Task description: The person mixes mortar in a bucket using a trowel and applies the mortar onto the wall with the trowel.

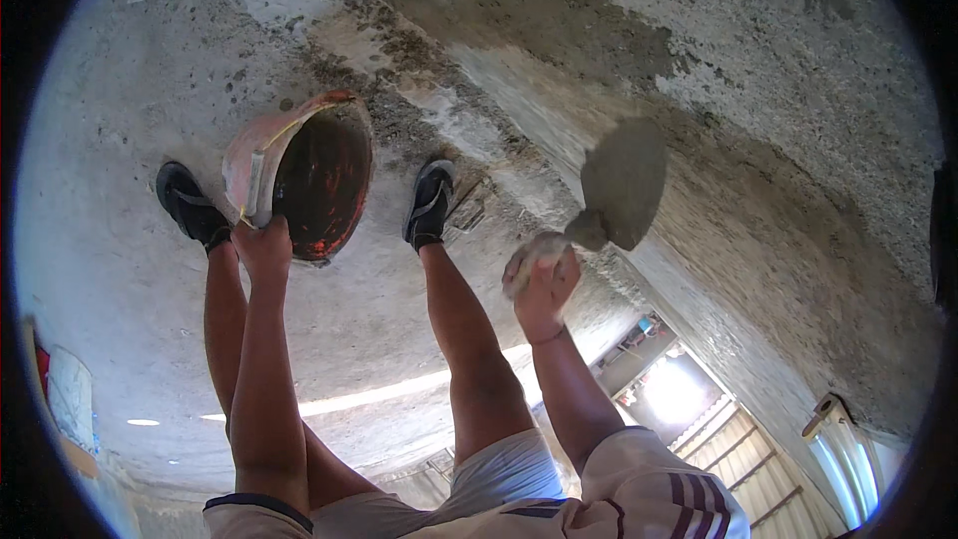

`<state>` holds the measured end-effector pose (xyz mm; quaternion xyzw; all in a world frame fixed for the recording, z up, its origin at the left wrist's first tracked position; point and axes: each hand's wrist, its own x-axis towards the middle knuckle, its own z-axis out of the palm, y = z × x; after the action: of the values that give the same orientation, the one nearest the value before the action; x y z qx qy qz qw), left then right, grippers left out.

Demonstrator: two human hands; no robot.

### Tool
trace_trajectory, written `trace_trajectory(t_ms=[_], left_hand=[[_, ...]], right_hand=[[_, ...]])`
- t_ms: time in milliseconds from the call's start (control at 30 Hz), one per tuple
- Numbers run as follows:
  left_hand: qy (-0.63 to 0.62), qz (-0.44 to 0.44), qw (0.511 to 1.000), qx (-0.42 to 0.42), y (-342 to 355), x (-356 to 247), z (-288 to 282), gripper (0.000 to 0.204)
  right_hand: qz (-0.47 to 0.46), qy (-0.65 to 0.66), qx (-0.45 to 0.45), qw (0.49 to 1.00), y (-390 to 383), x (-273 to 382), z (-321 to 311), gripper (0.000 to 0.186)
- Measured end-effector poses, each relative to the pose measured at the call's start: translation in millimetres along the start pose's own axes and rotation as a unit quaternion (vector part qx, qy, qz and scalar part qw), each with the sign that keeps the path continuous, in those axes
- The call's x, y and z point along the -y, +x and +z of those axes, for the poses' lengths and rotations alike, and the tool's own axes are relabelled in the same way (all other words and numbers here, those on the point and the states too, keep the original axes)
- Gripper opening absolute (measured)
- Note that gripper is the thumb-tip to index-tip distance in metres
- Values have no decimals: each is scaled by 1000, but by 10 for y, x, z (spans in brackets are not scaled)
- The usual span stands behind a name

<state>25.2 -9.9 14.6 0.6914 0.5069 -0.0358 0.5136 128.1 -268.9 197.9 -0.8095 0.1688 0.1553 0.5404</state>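
Observation:
My left hand is closed on the rim or handle of a mortar-stained, reddish-orange bucket; the exact grip point is partly hidden. The bucket is tilted, its mouth turned to the right, and its inside is dark with red-orange streaks. On the right, my right hand is wrapped round the handle of a trowel. The trowel's grey, rounded blade points up and away from me, in front of the rough wall. Whether the blade touches the wall I cannot tell.
A darker, damp-looking grey patch spreads over the upper wall. Crumbled debris lies along the wall's foot. My two sandalled feet stand on the concrete floor. A bright opening and a ribbed panel show at the lower right.

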Motion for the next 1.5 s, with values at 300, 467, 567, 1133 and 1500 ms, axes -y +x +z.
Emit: trace_trajectory(t_ms=[300, 467, 567, 1133, 1500], left_hand=[[6, 49, 999, -16, 29, 135, 3, 27], [-63, -63, 995, 47, 26, -63, -26, 21], [-16, 25, 1000, 10, 63, -7, 19, 13], [63, 30, 996, -58, 97, 87, -4, 37], [-114, -54, 992, -4, 171, -13, -76, 10]], right_hand=[[73, 72, -39, 994, 244, -329, 190, 40], [37, -1, -8, 999, 95, -224, 225, 40], [-83, -109, 76, 988, 395, -77, 263, 37], [57, -304, 278, 909, -44, -964, 632, 21], [-113, -544, 470, 686, 560, -1179, 1811, 24]])
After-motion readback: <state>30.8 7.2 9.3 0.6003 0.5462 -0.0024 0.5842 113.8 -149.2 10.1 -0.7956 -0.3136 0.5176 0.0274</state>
